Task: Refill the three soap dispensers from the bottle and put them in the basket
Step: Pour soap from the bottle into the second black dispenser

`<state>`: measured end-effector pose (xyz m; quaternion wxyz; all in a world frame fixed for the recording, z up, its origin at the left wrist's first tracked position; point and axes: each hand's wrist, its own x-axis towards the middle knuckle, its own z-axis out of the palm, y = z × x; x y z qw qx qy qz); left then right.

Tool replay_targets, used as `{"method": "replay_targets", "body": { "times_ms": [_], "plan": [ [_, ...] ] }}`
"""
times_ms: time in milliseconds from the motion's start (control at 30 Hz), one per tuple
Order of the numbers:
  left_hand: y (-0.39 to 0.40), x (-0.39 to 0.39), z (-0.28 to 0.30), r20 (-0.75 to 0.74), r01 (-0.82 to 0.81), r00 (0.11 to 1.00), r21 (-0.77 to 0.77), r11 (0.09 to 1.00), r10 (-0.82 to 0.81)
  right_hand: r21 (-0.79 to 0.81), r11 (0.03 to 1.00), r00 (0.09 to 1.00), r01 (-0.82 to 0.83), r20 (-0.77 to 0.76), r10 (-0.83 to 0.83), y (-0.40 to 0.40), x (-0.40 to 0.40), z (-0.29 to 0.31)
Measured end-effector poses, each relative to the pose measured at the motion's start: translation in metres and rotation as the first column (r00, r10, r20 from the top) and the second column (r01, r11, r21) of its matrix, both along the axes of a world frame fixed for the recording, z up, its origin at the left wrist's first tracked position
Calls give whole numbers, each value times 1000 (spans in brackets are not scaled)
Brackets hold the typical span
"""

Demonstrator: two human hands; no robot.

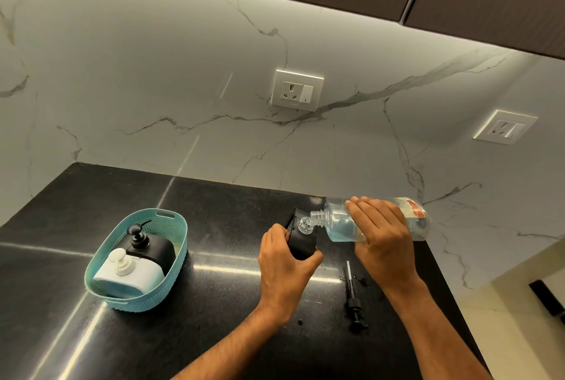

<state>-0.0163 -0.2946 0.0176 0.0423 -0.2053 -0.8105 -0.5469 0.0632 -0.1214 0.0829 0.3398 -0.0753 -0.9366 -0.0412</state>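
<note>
Scanning left to right, head view:
basket (101, 260): teal, sat on the black counter (214, 333), left side.
in basket: black dispenser (156, 249) at the back, white dispenser (130, 275) in front; both lay inside with pumps fitted.
left hand (286, 263): fingers and thumb clamped round the third dispenser (302, 243), black, pump off, tilted, clear neck facing the bottle.
bottle (339, 222): clear, uncapped, held near horizontal; its mouth was just beside the dispenser's neck, touching or nearly so, couldn't tell which. Pale blue liquid pooled along its lower side. Red label at the far end.
right hand (382, 227): gripped the bottle from above, fingers curled over the body.
pump (354, 303): black head with tube, lay on the counter between the forearms, near the right wrist, apart from the dispenser. Dark drops around it.
wall: marble, one socket (296, 90) above the hands, a second socket (506, 127) further right.
flow: couldn't tell whether liquid was passing between the mouths.
</note>
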Motion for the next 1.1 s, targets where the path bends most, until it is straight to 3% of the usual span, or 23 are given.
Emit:
{"method": "replay_targets", "body": {
  "times_ms": [633,1100],
  "plan": [
    [-1,0,-1,-1,7,1000,-6,1000,-7,4,1000,1000,-8,-2,8,1,1,-1],
    [1,-1,-1,-9,26,1000,9,1000,-26,-109,994,1000,0,-15,-2,3,3,-9]
  ]
}}
